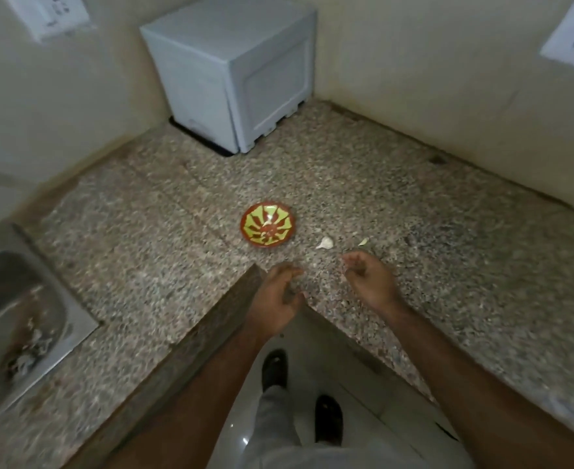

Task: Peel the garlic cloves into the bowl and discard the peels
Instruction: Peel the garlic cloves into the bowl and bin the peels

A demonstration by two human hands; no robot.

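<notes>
A small red and green patterned bowl (268,225) sits on the speckled stone counter (143,238), with a pale piece inside it. To its right lies a white garlic clove (325,243), and a smaller pale piece (363,241) lies further right. My left hand (279,296) hovers over the counter's inner corner, fingers loosely curled, nothing visible in it. My right hand (368,275) hangs just below the garlic clove, fingers loosely curled and empty. Neither hand touches the garlic or the bowl.
A white microwave (231,69) stands in the back corner. A steel sink (18,313) is set into the counter at the left. Wall sockets (52,15) hang on both walls. The floor and my shoes (273,368) show below.
</notes>
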